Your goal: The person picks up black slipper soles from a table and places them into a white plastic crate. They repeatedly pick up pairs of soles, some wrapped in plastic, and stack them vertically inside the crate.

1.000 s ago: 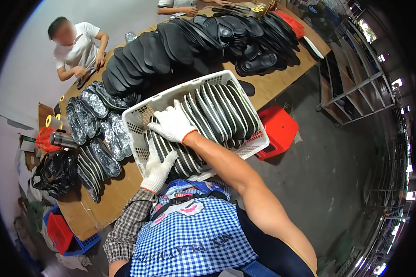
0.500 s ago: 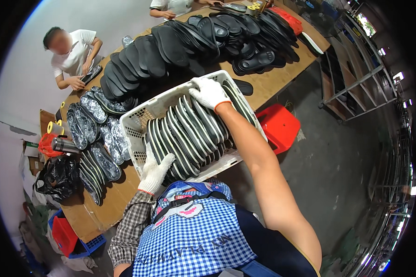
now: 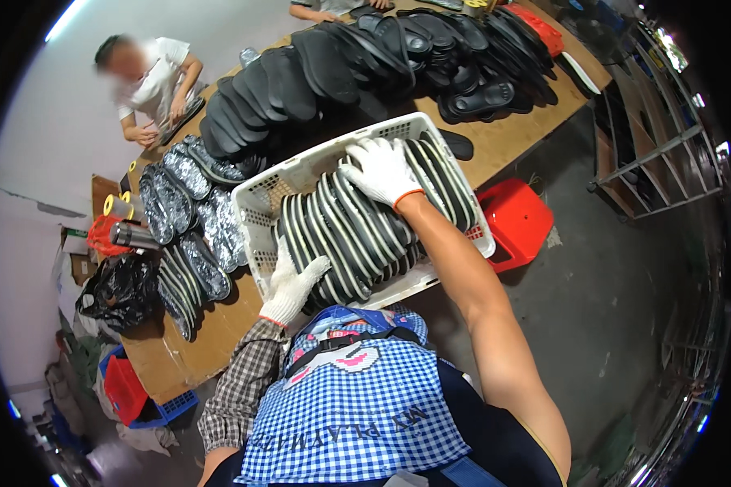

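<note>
A white plastic basket (image 3: 264, 183) holds a tight row of shoe soles (image 3: 333, 223), dark with pale edges, standing on edge. Both my hands wear white knit gloves with orange cuffs. My left hand (image 3: 294, 284) is at the basket's near left, its thumb stretched out over the soles and its fingers against the end of the row, partly hidden. Across the top of the row, toward the far wall, lies my right hand (image 3: 379, 169) with fingers spread on the soles. More soles (image 3: 443, 183) stand to the right of it.
Black soles (image 3: 325, 65) lie heaped along the far side of the table (image 3: 166, 357). Plastic-wrapped pairs (image 3: 166, 203) lie left of the basket, near a metal flask (image 3: 134, 235) and a black bag (image 3: 118, 292). A red stool (image 3: 516, 223) stands right. Two people work opposite.
My right hand has moved left and nearer along the row, its fingers now spread wider. More soles show to its right. My left hand keeps its place; the whole view has shifted slightly.
</note>
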A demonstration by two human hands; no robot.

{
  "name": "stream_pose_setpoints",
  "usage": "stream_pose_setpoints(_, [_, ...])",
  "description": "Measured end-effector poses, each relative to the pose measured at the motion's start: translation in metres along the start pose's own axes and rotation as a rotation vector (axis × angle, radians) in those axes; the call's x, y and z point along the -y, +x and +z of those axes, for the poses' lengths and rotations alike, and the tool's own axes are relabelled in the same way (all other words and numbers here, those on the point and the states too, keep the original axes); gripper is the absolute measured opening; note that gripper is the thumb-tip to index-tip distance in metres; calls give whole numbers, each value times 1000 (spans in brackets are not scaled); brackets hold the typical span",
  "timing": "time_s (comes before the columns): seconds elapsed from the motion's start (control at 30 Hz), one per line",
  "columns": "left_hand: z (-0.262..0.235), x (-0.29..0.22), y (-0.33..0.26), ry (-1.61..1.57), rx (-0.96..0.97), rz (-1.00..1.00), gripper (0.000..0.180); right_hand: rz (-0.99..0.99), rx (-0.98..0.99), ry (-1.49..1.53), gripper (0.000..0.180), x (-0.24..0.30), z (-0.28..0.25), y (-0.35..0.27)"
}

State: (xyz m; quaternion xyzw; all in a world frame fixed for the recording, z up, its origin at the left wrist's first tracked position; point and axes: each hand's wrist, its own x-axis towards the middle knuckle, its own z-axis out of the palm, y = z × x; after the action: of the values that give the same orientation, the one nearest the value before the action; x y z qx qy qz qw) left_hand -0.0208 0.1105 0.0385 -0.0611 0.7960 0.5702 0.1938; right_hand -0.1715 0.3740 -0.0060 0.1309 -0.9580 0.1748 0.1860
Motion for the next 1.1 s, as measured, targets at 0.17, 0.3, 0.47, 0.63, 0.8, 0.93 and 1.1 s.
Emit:
stream_pose_setpoints(0.17, [-8, 18, 3, 78, -62, 91, 100, -71, 27, -60, 38, 3, 0, 3])
stream_pose_setpoints(0.3, [-4, 13, 1, 244, -122, 136, 85, -38, 1, -77, 37, -1, -2, 2])
stream_pose_setpoints(0.47, [-5, 22, -2, 340, -211, 14, 92, -70, -44, 62, 63, 49, -37, -4])
stream_pose_setpoints(0.63, [-5, 34, 2, 273, -215, -24, 102, -336, 377, 217, 98, 112, -92, -86])
stream_pose_setpoints(0.8, [-11, 32, 10, 189, -107, 24, 120, -119, 389, -30, 88, 132, -107, -139])
stream_pose_setpoints(0.93, [-10, 43, 22, -61, -75, 52, 112, 62, 662, -79, 78, 139, -114, -150])
stream_pose_setpoints(1.1, [-8, 31, 17, 7, -128, 72, 105, 49, 508, 34, 72, 142, -85, -166])
